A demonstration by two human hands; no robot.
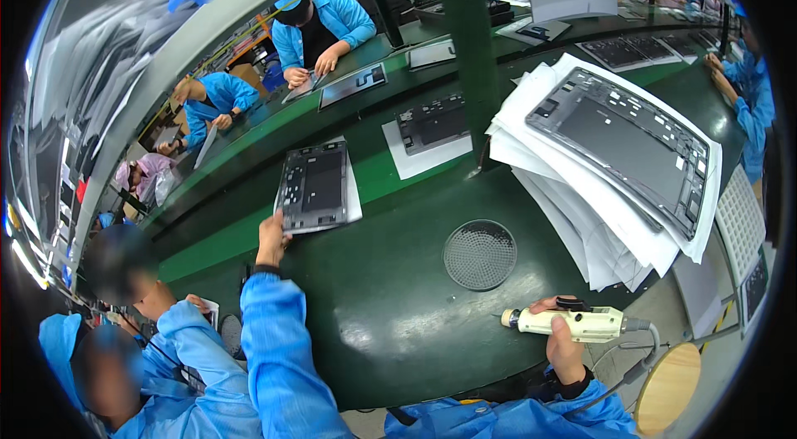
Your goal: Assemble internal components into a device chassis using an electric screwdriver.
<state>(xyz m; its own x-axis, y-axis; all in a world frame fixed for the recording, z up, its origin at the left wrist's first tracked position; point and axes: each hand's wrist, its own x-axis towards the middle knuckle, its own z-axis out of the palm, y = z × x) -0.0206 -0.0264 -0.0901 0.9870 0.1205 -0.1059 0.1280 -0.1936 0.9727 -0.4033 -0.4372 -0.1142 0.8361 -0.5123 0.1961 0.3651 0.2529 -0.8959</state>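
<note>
Green bench (398,314): mesh disc (479,255) btwn hands, sheet stack (598,231) rt.

- The left hand (271,241) holds a metal panel (313,187) at the far left of the table (390,331).
- The round mesh dish (479,254) sits mid-table.
- A paper stack (598,248) carrying a frame (621,144) lies at the far right.
- The right hand (566,348) grips a screwdriver (569,323) near the front edge.

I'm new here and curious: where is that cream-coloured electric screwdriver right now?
In the head view it lies sideways in the right hand, low on the right: the electric screwdriver, below the round mesh disc.
</note>
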